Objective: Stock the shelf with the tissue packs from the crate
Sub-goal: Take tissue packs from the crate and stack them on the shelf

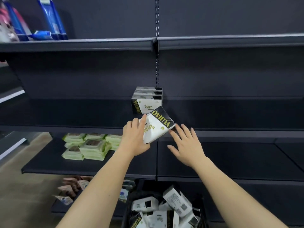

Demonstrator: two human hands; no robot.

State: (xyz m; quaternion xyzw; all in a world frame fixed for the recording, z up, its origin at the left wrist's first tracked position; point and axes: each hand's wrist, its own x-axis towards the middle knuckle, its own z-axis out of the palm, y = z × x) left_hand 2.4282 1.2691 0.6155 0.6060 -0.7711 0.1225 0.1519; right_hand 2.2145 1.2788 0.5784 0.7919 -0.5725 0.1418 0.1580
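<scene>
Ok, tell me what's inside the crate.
The crate holds a loose jumble of white-and-black tissue packs. Whatever lies beneath them, and the crate's bottom, is covered or cut off by the frame.

Two hands: left (134, 137), right (185, 143). One tissue pack (158, 127) held at frame centre; three more stacked (146, 99) just above it. One crate (126, 209) at the bottom, its loose packs (176, 201) too jumbled to count. Green packs (92, 147) lower left, number unclear.

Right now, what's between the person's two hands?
In the head view, one tilted tissue pack lies between them: the left hand holds its left side, and the open right hand is by its right corner.
</scene>
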